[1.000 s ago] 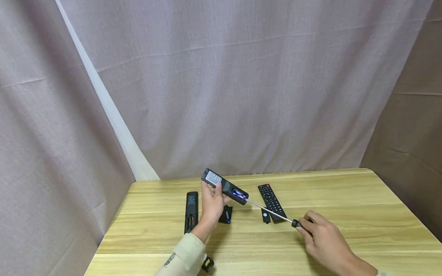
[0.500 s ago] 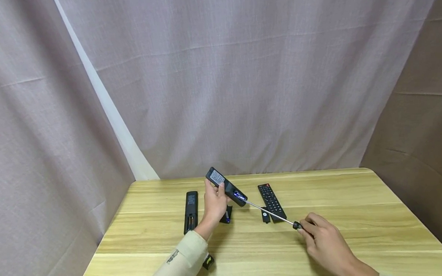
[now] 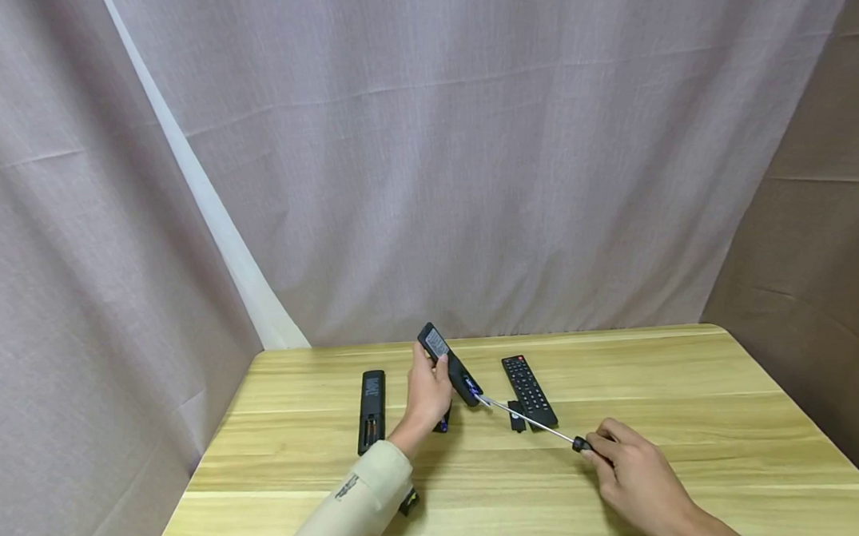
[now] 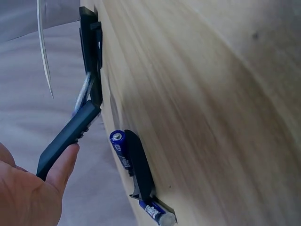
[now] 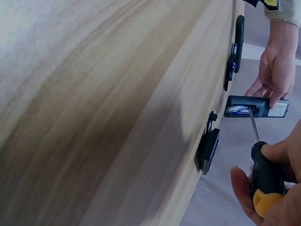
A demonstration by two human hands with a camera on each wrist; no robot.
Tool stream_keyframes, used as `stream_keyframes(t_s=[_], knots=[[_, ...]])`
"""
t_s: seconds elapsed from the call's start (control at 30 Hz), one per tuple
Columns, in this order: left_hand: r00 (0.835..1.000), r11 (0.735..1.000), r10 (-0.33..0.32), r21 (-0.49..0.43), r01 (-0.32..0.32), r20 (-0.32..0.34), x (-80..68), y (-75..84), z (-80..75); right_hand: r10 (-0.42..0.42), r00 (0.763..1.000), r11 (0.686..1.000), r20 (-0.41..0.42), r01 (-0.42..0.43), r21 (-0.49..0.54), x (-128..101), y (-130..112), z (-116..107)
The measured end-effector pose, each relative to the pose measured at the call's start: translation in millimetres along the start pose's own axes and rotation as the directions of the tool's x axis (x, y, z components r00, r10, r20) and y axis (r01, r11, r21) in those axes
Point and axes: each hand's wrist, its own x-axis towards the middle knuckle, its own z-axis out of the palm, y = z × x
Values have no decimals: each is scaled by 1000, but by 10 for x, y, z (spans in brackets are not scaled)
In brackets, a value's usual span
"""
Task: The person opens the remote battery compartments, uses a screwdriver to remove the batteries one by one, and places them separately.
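Here, holding a black remote (image 3: 458,370) in the left hand (image 3: 428,393), thumb on it, tipped up above the wooden table (image 3: 694,400), with a blue battery (image 5: 241,111) in its open back. Gripping a screwdriver (image 5: 266,172) by the handle in the right hand (image 3: 638,473), metal tip at that open back. With a second remote (image 3: 372,394) on the table to the left, open-backed, and a third remote (image 3: 528,390) to the right, buttons up.
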Motion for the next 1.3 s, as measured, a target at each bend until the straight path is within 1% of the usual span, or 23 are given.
stream_keyframes(t_s=[0.17,0.27,0.4,0.53,0.87,1.0,1.17,1.3], knots=[[999,998,37,60,-36,-18,18,-18,43,33,999,999,30,-34,6,-16,2,-11],[999,997,31,68,-29,-23,15,-34,41,35,999,999,23,-35,3,-19,12,-8],[1000,999,2,33,-2,-16,-5,-58,11,19,1000,1000,0,-19,2,-20,24,-1],[1000,1000,-17,-3,17,-6,-27,-70,-23,20,1000,1000,-5,-20,-2,-17,23,4],[1000,999,-27,-46,27,2,-46,-44,-59,55,998,998,36,-54,-12,18,-18,-5],[999,997,-36,-66,36,-1,-58,-39,-66,56,997,998,51,-56,-11,29,-31,-19],[998,989,-57,-139,57,6,-66,-45,-80,54,996,999,64,-53,-11,38,-42,-27],[999,981,-50,-185,50,5,-76,-34,-101,49,997,999,66,-49,0,51,-49,-27]])
